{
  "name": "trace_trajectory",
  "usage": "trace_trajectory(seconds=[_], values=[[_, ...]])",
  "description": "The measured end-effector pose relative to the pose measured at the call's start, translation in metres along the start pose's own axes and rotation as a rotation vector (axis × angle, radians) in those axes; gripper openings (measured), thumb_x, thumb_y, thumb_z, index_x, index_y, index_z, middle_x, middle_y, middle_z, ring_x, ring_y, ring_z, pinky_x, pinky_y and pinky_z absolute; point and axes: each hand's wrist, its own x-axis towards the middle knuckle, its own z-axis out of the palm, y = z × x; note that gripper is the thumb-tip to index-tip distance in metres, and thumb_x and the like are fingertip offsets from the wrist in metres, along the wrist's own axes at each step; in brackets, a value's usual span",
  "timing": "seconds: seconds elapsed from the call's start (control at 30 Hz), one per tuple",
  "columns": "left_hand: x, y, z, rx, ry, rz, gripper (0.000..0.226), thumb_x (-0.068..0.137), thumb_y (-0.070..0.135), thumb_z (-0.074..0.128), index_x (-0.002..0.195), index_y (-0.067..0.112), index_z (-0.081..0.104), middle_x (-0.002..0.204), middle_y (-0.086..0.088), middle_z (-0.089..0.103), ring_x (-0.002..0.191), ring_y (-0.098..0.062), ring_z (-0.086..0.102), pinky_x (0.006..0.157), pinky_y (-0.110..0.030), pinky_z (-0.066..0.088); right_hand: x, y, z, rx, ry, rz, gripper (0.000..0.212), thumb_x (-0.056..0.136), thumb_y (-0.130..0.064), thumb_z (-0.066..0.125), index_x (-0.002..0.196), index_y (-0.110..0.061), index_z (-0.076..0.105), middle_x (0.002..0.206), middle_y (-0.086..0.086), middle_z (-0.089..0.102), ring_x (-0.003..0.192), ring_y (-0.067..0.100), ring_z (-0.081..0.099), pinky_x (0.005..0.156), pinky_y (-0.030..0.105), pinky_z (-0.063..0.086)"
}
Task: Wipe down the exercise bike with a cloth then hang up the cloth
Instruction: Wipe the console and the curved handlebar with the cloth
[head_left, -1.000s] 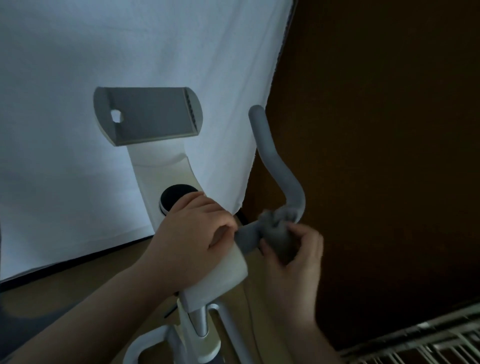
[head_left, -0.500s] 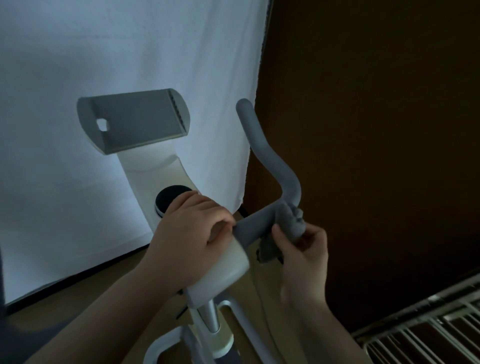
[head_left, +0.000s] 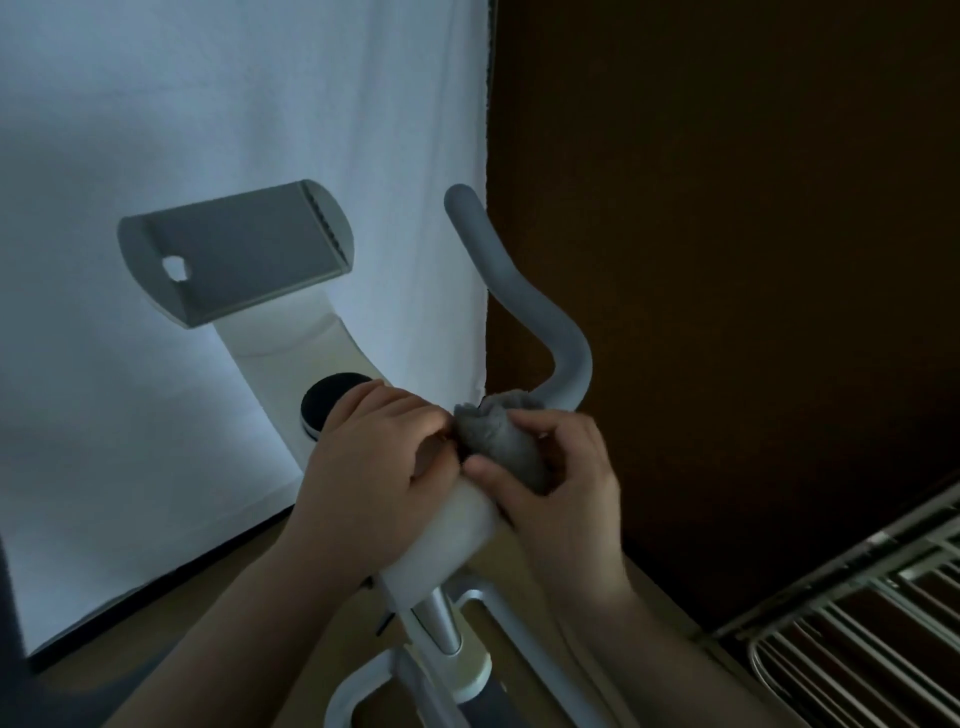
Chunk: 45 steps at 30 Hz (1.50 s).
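The cloth (head_left: 501, 447) is a small grey wad, soft and fuzzy, bunched into a lump with a few puckered folds poking up at its top edge. It sits right at the base of the grey handlebar (head_left: 524, 291), where that bar meets the white body of the exercise bike (head_left: 447, 535). The right hand (head_left: 563, 493) has it: thumb curled in under the wad, fingers wrapped over the far side, a firm hold on the fabric pressed against the bar. The left hand (head_left: 374, 467) is curled too, fingers bent down over the top of the white housing, gripping the bike just beside the cloth, so the two hands are almost knuckle to knuckle.

The handlebar itself sweeps up and away in a smooth padded curve, matte grey, its rounded tip standing against the white curtain (head_left: 234, 130). Left of it, a grey tablet holder (head_left: 234, 254) tilts on a white stem, with a small hole near its left end and a ribbed strip on the right. Just behind the left hand's fingers, a black round knob (head_left: 324, 402) peeks out.

Bottom right, a metal drying rack (head_left: 857, 623) with parallel rails; nothing visibly draped on the part in view
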Motion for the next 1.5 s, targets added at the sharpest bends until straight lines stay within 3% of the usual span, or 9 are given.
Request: trace_trajectory(seconds=[0.13,0.27,0.43,0.6,0.73,0.97,1.13,1.3,1.5], values=[[0.001,-0.001,0.0,-0.021,0.023,0.017,0.026,0.083,0.035,0.044,0.079,0.024,0.068,0.076,0.013,0.064,0.076,-0.007,0.054,0.083,-0.028,0.038,0.02,0.007,-0.006,-0.131,0.101,-0.09,0.046,0.074,-0.041,0.073,0.116,-0.026,0.061,0.116,-0.006,0.05,0.102,-0.011,0.047,0.078,0.002,0.042],[0.0,-0.001,0.001,-0.032,0.04,0.017,0.023,0.083,0.031,0.042,0.073,0.023,0.062,0.069,0.012,0.06,0.069,-0.006,0.05,0.081,-0.027,0.036,0.007,0.009,0.008,-0.274,-0.032,-0.278,0.045,0.084,-0.044,0.06,0.126,-0.026,0.061,0.12,-0.006,0.043,0.107,0.005,0.048,0.087,0.01,0.045],[0.002,-0.004,0.001,-0.031,0.014,0.016,0.025,0.084,0.033,0.044,0.082,0.027,0.068,0.079,0.013,0.066,0.079,-0.007,0.057,0.089,-0.03,0.039,0.038,0.022,-0.012,-0.388,0.178,-0.167,0.045,0.085,-0.029,0.067,0.128,-0.02,0.059,0.126,0.003,0.045,0.115,0.011,0.044,0.089,0.021,0.049],[-0.001,-0.003,0.001,0.002,0.006,0.005,0.028,0.085,0.034,0.042,0.082,0.025,0.069,0.08,0.013,0.066,0.08,-0.009,0.058,0.091,-0.031,0.039,0.02,0.02,-0.01,-0.422,-0.019,-0.366,0.038,0.085,-0.023,0.07,0.122,-0.025,0.063,0.124,-0.003,0.042,0.113,0.009,0.04,0.085,0.011,0.039],[0.001,-0.002,0.001,-0.003,0.025,0.01,0.027,0.086,0.035,0.042,0.081,0.027,0.068,0.078,0.014,0.065,0.078,-0.007,0.057,0.09,-0.028,0.037,0.043,0.025,-0.023,-0.359,-0.018,-0.162,0.051,0.084,-0.044,0.062,0.132,-0.035,0.047,0.131,-0.008,0.036,0.118,0.007,0.041,0.094,0.025,0.049],[0.001,-0.006,0.002,0.03,-0.003,0.029,0.03,0.083,0.034,0.041,0.079,0.022,0.068,0.076,0.009,0.066,0.074,-0.013,0.059,0.084,-0.034,0.042,0.016,0.018,-0.013,-0.354,-0.18,-0.335,0.048,0.086,-0.044,0.058,0.131,-0.029,0.05,0.13,-0.009,0.042,0.118,0.01,0.046,0.097,0.022,0.046],[0.0,-0.001,0.0,-0.012,0.026,-0.003,0.026,0.084,0.034,0.044,0.081,0.027,0.068,0.079,0.017,0.065,0.079,-0.004,0.055,0.088,-0.028,0.038,0.03,0.025,-0.012,-0.321,0.057,-0.148,0.047,0.087,-0.029,0.066,0.132,-0.031,0.051,0.131,-0.008,0.039,0.12,0.007,0.043,0.091,0.009,0.042],[0.001,-0.004,0.001,0.006,0.005,0.006,0.031,0.084,0.037,0.041,0.078,0.022,0.068,0.076,0.009,0.066,0.075,-0.013,0.059,0.082,-0.031,0.042,0.023,0.022,-0.012,-0.386,-0.183,-0.355,0.045,0.088,-0.035,0.058,0.131,-0.027,0.051,0.131,-0.006,0.041,0.119,0.009,0.044,0.098,0.017,0.041],[-0.001,-0.003,0.001,-0.016,0.009,-0.012,0.027,0.084,0.038,0.042,0.081,0.028,0.067,0.08,0.016,0.065,0.079,-0.006,0.056,0.089,-0.029,0.038,0.035,0.028,-0.012,-0.34,0.078,-0.097,0.048,0.088,-0.027,0.065,0.134,-0.027,0.049,0.134,-0.006,0.039,0.122,0.008,0.041,0.097,0.02,0.044]])
